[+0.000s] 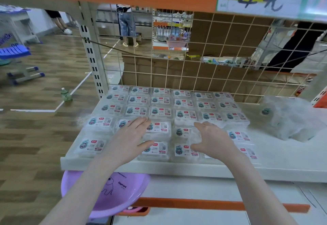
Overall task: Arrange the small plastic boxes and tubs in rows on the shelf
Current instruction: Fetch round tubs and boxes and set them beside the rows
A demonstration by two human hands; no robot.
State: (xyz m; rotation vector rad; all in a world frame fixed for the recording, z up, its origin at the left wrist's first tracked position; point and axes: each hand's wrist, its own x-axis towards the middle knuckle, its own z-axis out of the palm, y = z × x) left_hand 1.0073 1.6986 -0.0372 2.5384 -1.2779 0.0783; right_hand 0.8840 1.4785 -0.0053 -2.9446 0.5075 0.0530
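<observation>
Right now both my hands are down on the front rows of clear plastic boxes (160, 127) laid out on the white shelf (283, 155). My left hand (130, 139) lies flat, fingers straight and together, palm resting across the boxes in the second column from the shelf's left end, fingertips pointing toward the wire grid back (221, 76). My right hand (212, 139) is curled, thumb and fingers closing around one box (193, 136) in the fourth row out from that grid; I judge I am gripping it, though the clear plastic blurs under my fingers.

The boxes sit label up in tidy rows running along the shelf, long sides parallel to its front lip. The three rows nearest the grid look full; the front rows thin out toward the shelf's right end. More stock sits in a crumpled clear bag (290, 118) at that end, beyond my right hand, so that hand is the nearer one for fetching. The next move, I think, is to square the gripped box against its neighbours.
</observation>
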